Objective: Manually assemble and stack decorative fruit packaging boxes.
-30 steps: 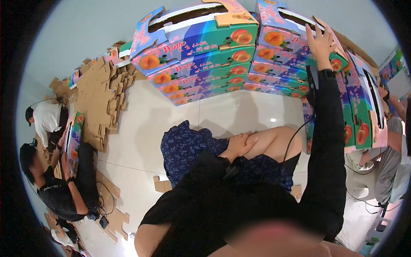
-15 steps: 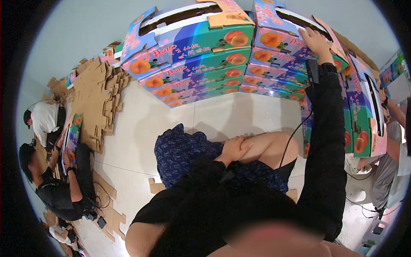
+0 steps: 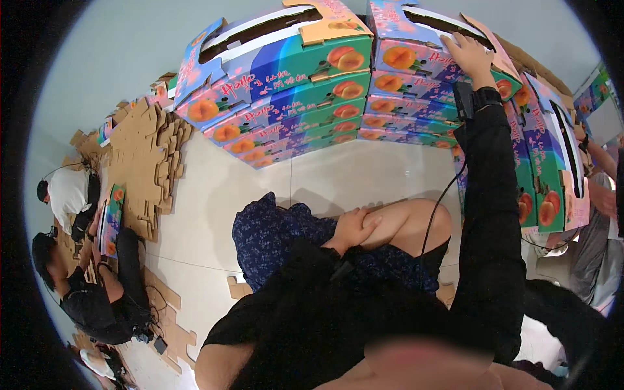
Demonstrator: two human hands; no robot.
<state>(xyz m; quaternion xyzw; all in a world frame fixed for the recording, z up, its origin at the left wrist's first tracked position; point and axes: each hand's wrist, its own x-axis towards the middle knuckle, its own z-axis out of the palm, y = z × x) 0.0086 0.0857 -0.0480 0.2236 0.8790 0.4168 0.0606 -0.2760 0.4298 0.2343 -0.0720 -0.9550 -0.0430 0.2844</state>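
Observation:
My right hand rests on the top edge of a colourful fruit carton with peaches printed on it, fingers spread near its long top opening. This carton tops a stack at the upper right. My left hand lies over my bent leg, its fingers stretched out and holding nothing. Beside the right stack stands another pile of peach cartons, its top one also with a long opening. Dark sleeves cover both my forearms, and a black device is strapped at my right wrist.
Several more cartons stand at the right, with a person's arm behind them. Flat brown cardboard is piled on the floor at the left. Near it one person holds a folded printed carton; another wears white.
The view has shifted slightly, so the cartons sit a little further left. A dark shape has come in at the lower right. My hands keep their places on the carton and leg.

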